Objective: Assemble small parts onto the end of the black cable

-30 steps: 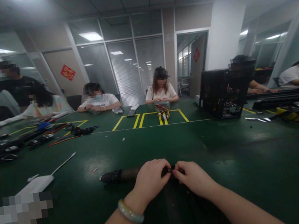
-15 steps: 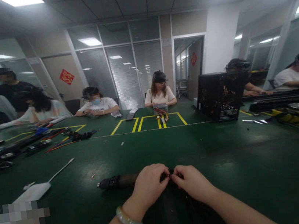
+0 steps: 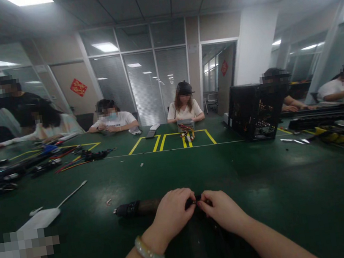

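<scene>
Left hand (image 3: 174, 209): I have it palm-down with thumb and index finger pinching a small dark piece (image 3: 194, 202); a pale green bangle (image 3: 149, 251) sits on the wrist.
Right hand (image 3: 219, 207): I see thumb and forefinger brought together at the other side of that piece, pinching it too; the two sets of fingertips almost meet.
Small dark piece: between both hands, just above the near part of the green tabletop (image 3: 271, 175); mostly covered by fingers, so I cannot make out its exact shape.
Power screwdriver (image 3: 135, 208): lying on its side, bit end pointing left, its other end hidden behind the left hand; I cannot tell whether they touch.
Left of the hands: a white object (image 3: 42, 218) with a thin white lead, partly pixelated in my feed.
Far side: I make out a power supply (image 3: 186, 123) with coloured cables in front of a seated co-worker (image 3: 184, 105), and a black computer case (image 3: 246, 112) standing upright to the right.
</scene>
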The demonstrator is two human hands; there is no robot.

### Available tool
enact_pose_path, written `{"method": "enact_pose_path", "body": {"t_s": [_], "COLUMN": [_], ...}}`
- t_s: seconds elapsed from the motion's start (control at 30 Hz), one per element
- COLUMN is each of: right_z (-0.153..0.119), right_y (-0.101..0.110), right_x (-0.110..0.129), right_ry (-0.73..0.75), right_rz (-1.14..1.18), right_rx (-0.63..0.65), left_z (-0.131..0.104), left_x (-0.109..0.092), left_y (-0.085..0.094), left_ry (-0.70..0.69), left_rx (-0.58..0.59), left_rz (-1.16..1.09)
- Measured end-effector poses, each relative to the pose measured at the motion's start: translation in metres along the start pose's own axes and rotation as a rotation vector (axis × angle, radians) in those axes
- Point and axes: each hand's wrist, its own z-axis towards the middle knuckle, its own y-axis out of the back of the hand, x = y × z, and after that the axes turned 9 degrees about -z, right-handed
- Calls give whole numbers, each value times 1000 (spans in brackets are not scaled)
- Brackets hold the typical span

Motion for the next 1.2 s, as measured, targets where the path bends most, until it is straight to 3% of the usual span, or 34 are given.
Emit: {"method": "enact_pose_path", "body": {"t_s": [0.3,1.2], "right_z": [-1,0], "right_y": [1,2], "right_x": [0,0], "right_ry": [15,2], "right_rz": [7,15], "right_rx": [-6,10], "left_z": [-1,0], "left_x": [-2,4], "left_y": [-1,-5], "left_ry": [-91,-95], "left_rx": [-58,-58], "left_rz": [24,-10]}}
